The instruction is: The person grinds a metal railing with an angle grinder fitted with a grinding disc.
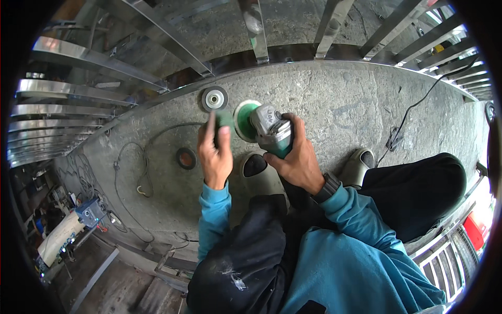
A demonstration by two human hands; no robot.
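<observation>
A: Where is the grinder?

B: The angle grinder (274,133) is in the right hand (299,163), held above the concrete floor (334,115). That grip is closed around its grey-and-green body. A round green disc (251,118) with a pale rim sits at its head, turned toward the left hand (216,157).

A: And the left grip?

B: Thumb and fingers are closed on a small green piece (224,121), just beside the disc. It is too blurred to say what it is, or whether the two touch.

A: What lies nearest?

B: A grey wheel with a metal hub (223,99), flat near the floor's far edge. Closer in, left of the left hand, there's a dark round piece (181,157) with a reddish-brown middle.

A: Any cables?

B: A thin grey cable (167,129) curves toward the floor's left end. A black cord (413,107) runs toward the right end.

A: And around that?

B: Shiny metal bars (254,31) line the far edge. On the near side are two pale shoes (265,183), dark trousers (240,246) and teal sleeves (361,209), with a black watch (328,188) on the right wrist.
</observation>
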